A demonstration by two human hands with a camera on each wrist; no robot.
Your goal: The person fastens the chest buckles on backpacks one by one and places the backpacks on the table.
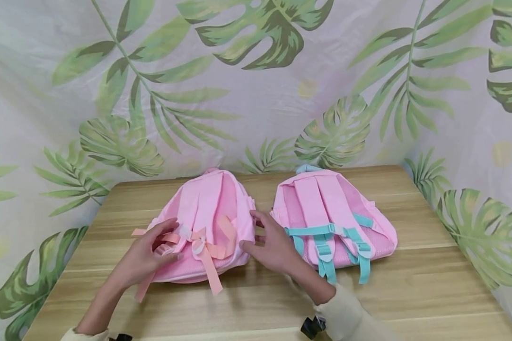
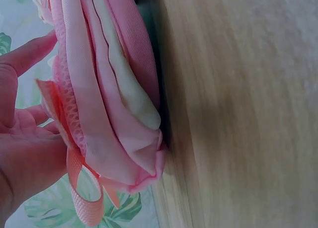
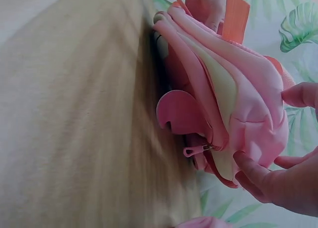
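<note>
A pink backpack (image 1: 205,199) with peach webbing straps lies on the left of the wooden table, strap side up. My left hand (image 1: 143,253) is spread over its lower left, fingers curved beside a peach strap and the thumb on the lower back panel. My right hand (image 1: 275,244) touches the right side of this bag; in the right wrist view its fingertips (image 3: 246,161) rest on the pink side fabric. A pink zipper pull (image 3: 196,151) shows there. To the right lies a second pink backpack (image 1: 337,213) with teal straps, close to my right hand.
The wooden table (image 1: 430,293) carries both bags. Behind it hangs a leaf-patterned cloth (image 1: 256,94), which also covers the sides. Loose peach strap ends (image 1: 213,274) and teal strap ends (image 1: 364,272) hang toward the front edge.
</note>
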